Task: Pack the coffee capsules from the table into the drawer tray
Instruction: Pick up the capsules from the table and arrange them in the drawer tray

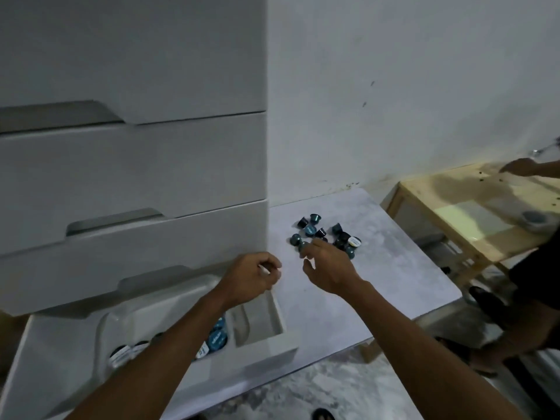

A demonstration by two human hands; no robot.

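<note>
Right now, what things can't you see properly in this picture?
Head view, the only one:
- Capsules in the drawer tray: the left forearm covers many, so no count.
- Left hand: curled; whether it holds a capsule is hidden.
- Right hand: fingertips hide a capsule in the capsule pile.
- Capsule lid print: too small and blurred.
- Second person: cut off by the right edge.
</note>
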